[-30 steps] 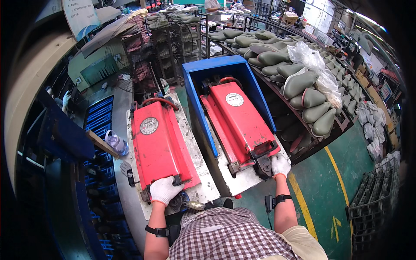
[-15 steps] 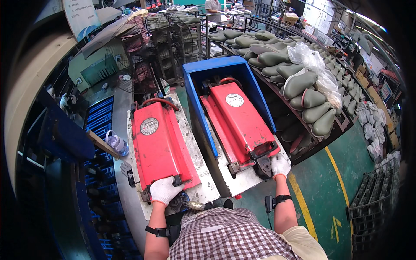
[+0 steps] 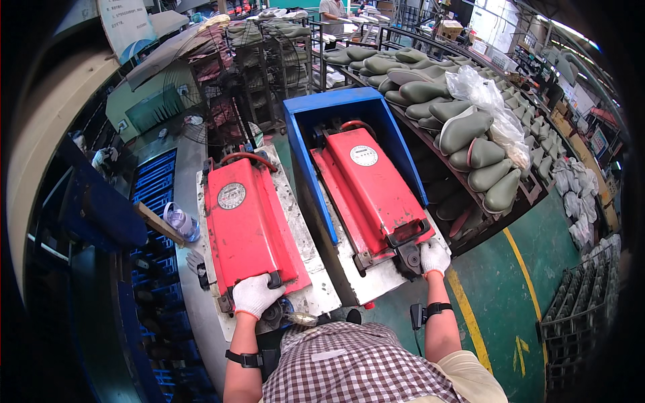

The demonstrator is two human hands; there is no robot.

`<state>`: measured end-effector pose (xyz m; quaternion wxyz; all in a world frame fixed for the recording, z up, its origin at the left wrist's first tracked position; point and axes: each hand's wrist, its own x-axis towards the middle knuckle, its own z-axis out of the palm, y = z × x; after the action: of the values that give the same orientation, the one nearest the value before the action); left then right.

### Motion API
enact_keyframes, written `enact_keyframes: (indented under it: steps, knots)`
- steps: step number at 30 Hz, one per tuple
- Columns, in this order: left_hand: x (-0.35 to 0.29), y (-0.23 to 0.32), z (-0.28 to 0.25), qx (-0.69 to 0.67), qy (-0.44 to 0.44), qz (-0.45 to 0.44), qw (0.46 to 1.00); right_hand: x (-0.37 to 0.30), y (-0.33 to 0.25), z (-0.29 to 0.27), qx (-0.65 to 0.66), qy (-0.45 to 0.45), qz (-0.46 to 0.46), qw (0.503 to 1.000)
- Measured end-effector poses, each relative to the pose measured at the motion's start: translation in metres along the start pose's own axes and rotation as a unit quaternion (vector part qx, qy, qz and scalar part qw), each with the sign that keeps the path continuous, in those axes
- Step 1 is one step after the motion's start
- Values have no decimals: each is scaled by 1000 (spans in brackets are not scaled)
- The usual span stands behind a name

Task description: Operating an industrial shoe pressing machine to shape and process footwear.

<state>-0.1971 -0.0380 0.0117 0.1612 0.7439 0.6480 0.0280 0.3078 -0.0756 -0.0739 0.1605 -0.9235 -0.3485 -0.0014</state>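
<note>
Two long red machine covers lie side by side in front of me, each with a round dial face. My left hand [image 3: 256,295], in a white knit glove, is closed around the black handle [image 3: 274,279] at the near end of the left red machine [image 3: 248,232]. At the near right corner of the right red machine [image 3: 376,181], my gloved right hand [image 3: 435,256] is closed against a black fitting [image 3: 408,256]. Its fingertips are partly hidden there. A blue hood [image 3: 336,101] surrounds the far part of the right machine.
Grey-green shoe-shaped pieces [image 3: 463,131] fill a rack on the right, with clear plastic [image 3: 480,91] on top. A purple bottle [image 3: 181,223] and grey glove [image 3: 195,262] lie left of the machines. Beyond is a blue slatted conveyor [image 3: 154,178]. Another person [image 3: 331,15] stands far back.
Both my hands stay in place on the two machines. At the far left, a partly hidden person has shifted slightly beside the conveyor.
</note>
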Motion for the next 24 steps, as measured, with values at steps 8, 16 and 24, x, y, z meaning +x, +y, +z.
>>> enact_keyframes:
  steps: [8, 16, 24]
  knots:
    - [0, 0, 0, -4, 3, -4, 1000, -1, -3, -6, -3, -15, 1, 1000]
    - [-1, 1, -1, -6, 3, -4, 1000, -2, -5, -7, -2, -18, 7, 1000]
    - [-1, 1, 0, -7, 4, -5, 1000, -1, -3, -5, 0, -18, 5, 1000]
